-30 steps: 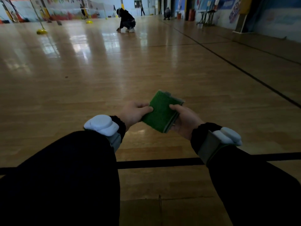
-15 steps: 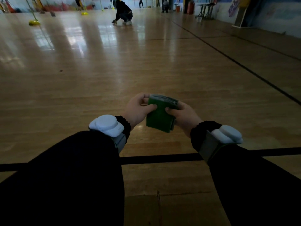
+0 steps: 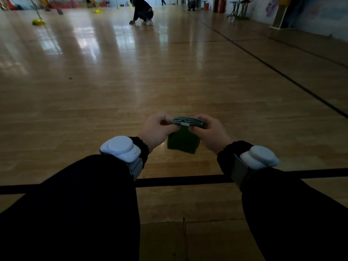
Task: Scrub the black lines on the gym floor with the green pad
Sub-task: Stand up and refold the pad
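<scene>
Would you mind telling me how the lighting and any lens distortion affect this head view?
Head view: glare streaks the far floor; the near sleeves are nearly black in shadow; the pad and both hands, left and right, are dim but readable; the wide lens bows the black line slightly.

Open floor (image 3: 169, 87) ahead; crouching person (image 3: 142, 13) and yellow bases (image 3: 38, 22) far off.

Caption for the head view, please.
Both hands, left and right, hold the green pad above the gym floor, the black line untouched.
</scene>
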Demonstrator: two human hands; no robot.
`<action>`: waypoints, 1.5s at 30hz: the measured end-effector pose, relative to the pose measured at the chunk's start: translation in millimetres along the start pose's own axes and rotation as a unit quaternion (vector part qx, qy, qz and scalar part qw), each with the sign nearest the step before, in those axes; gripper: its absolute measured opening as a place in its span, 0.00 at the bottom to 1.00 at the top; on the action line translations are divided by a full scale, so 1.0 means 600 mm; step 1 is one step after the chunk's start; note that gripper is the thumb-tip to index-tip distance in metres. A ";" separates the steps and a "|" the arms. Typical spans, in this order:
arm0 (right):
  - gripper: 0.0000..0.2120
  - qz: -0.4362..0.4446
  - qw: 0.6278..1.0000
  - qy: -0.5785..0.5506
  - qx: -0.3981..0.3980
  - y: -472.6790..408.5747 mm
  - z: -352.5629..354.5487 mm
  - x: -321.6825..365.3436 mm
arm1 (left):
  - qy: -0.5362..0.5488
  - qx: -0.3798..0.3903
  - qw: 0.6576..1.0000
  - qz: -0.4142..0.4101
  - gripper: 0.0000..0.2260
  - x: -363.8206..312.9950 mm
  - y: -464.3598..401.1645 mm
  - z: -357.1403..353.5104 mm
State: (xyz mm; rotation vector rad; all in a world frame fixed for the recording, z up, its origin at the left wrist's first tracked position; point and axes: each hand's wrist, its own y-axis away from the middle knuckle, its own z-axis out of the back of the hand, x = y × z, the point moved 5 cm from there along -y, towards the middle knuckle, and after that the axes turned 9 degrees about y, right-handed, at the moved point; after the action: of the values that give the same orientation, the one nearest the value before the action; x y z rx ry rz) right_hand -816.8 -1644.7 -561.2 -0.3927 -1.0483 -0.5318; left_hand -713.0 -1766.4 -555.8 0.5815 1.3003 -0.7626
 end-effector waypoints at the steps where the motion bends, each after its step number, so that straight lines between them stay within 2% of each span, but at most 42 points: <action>1: 0.09 -0.009 1.000 -0.013 0.006 0.002 -0.001 0.000 | 0.029 0.017 0.999 0.022 0.04 0.005 0.003 -0.004; 5: 0.07 -0.039 0.998 -0.018 0.044 0.006 -0.008 -0.009 | 0.070 0.064 0.994 0.046 0.06 0.020 0.014 -0.015; 8: 0.10 -0.060 0.995 -0.050 0.058 0.004 -0.007 -0.021 | 0.051 0.042 0.997 0.033 0.06 0.027 0.014 -0.005; 10: 0.15 -0.051 0.995 -0.081 0.025 0.001 0.000 -0.029 | 0.075 0.013 0.997 0.034 0.05 0.032 0.012 0.005; 12: 0.17 0.027 0.998 0.014 -0.049 0.002 0.012 -0.021 | 0.083 0.002 0.996 0.032 0.04 0.033 0.010 0.011; 15: 0.14 0.137 0.962 0.195 -0.129 0.008 0.013 -0.001 | 0.077 0.003 0.997 0.030 0.05 0.032 0.009 0.010; 18: 0.10 0.151 0.940 0.276 -0.132 0.005 0.008 -0.001 | 0.036 0.012 0.999 0.012 0.07 0.029 0.010 0.005; 22: 0.05 0.134 0.935 0.312 -0.105 0.001 0.008 -0.013 | 0.014 0.015 1.000 0.004 0.09 0.029 0.010 0.006; 27: 0.14 0.043 0.965 0.253 -0.046 -0.011 0.015 -0.039 | 0.051 -0.001 0.998 0.037 0.08 0.047 0.013 0.001; 31: 0.15 -0.081 0.995 0.060 -0.001 -0.005 -0.004 -0.067 | 0.089 -0.013 0.995 0.049 0.10 0.063 0.019 -0.016; 33: 0.14 -0.127 0.990 -0.048 0.030 -0.001 -0.027 -0.085 | 0.095 -0.027 0.993 0.058 0.10 0.073 0.018 -0.021; 35: 0.11 -0.174 0.969 -0.163 0.059 0.004 -0.051 -0.105 | 0.102 -0.045 0.991 0.067 0.07 0.083 0.019 -0.021; 37: 0.11 -0.205 0.949 -0.232 0.064 0.010 -0.061 -0.116 | 0.116 -0.054 0.988 0.084 0.05 0.094 0.021 -0.023; 41: 0.11 -0.231 0.955 -0.183 0.027 0.004 -0.058 -0.151 | 0.136 -0.044 0.974 0.174 0.07 0.136 0.028 -0.048; 43: 0.12 -0.237 0.962 -0.134 -0.008 -0.004 -0.054 -0.176 | 0.170 -0.010 0.948 0.269 0.17 0.169 0.039 -0.072; 45: 0.11 -0.244 0.964 -0.106 -0.025 -0.005 -0.056 -0.201 | 0.158 0.014 0.942 0.297 0.27 0.202 0.046 -0.087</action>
State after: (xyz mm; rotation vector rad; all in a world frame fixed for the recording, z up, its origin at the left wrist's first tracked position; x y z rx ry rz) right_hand -842.2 -1638.4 -683.7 -0.2359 -1.3502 -0.9733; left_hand -713.3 -1730.0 -685.4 1.0907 1.3025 -0.1878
